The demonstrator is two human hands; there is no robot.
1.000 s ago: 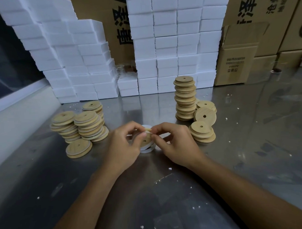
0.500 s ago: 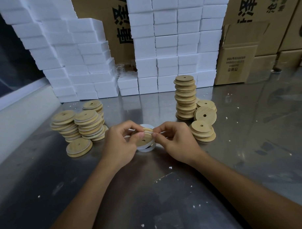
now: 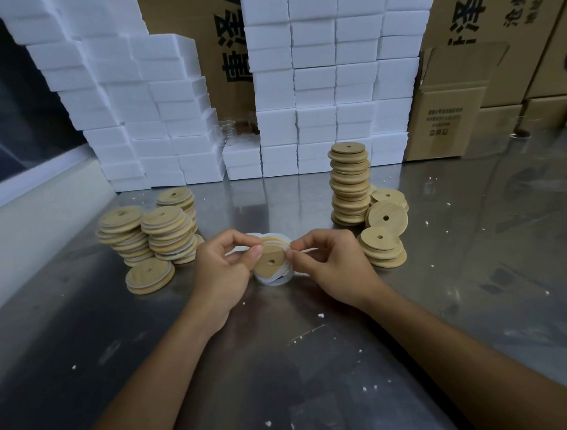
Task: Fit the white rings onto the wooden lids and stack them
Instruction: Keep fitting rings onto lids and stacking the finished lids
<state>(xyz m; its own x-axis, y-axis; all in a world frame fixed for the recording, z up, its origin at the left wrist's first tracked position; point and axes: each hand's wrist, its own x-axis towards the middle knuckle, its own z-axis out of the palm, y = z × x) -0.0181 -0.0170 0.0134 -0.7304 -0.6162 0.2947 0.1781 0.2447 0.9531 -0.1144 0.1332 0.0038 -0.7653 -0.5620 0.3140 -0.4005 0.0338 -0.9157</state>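
Pale tan wooden lids (image 3: 270, 259), white rings (image 3: 274, 279), white foam blocks (image 3: 332, 84), brown black-printed cartons (image 3: 449, 112), grey steel table (image 3: 313, 374).

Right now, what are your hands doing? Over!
Left hand and right hand both pinching one wooden lid. White ring partly on. Nothing in the way.

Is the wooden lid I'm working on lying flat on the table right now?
No, both hands hold the wooden lid tilted above the table.

Bare table (image 3: 281, 359) lies open between left lid stacks (image 3: 148, 232) and right lid stacks (image 3: 351, 183).
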